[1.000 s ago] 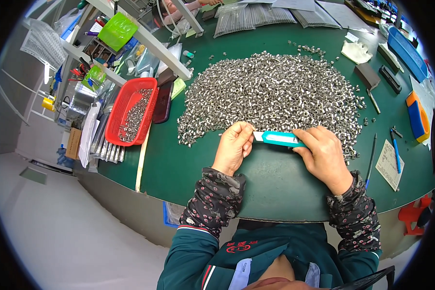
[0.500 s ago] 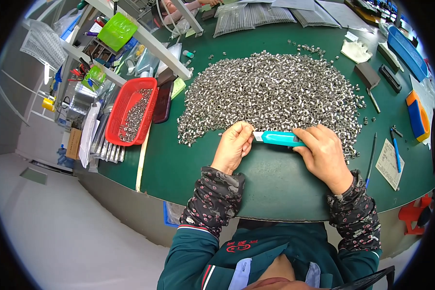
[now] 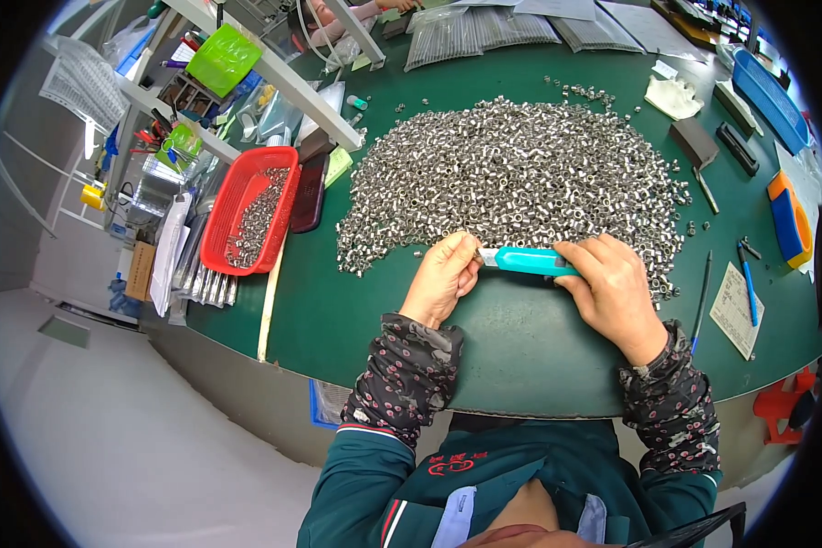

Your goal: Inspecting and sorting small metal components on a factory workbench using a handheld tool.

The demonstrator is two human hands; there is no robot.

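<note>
My right hand (image 3: pixel 610 290) is closed around the handle of a teal utility knife (image 3: pixel 526 261), which points left. Its blade reaches the fingertips of my left hand (image 3: pixel 442 277). Those fingers are pinched together on a small metal ring (image 3: pixel 478 257), mostly covered by the thumb and the blade. Just beyond both hands spreads a large heap of small silvery metal rings (image 3: pixel 511 173) on the green table (image 3: pixel 521 356).
On the left, a red plastic basket (image 3: pixel 217 228) holds more rings, with a dark phone-like case (image 3: pixel 310 193) beside it. Pens, a paper slip (image 3: pixel 736 310) and an orange-and-blue tape dispenser (image 3: pixel 788 219) lie right. A person's hand (image 3: pixel 398 5) shows at the far edge.
Almost nothing has moved. The left fingertips and the knife's tip have shifted very slightly; both hands keep their grips.
</note>
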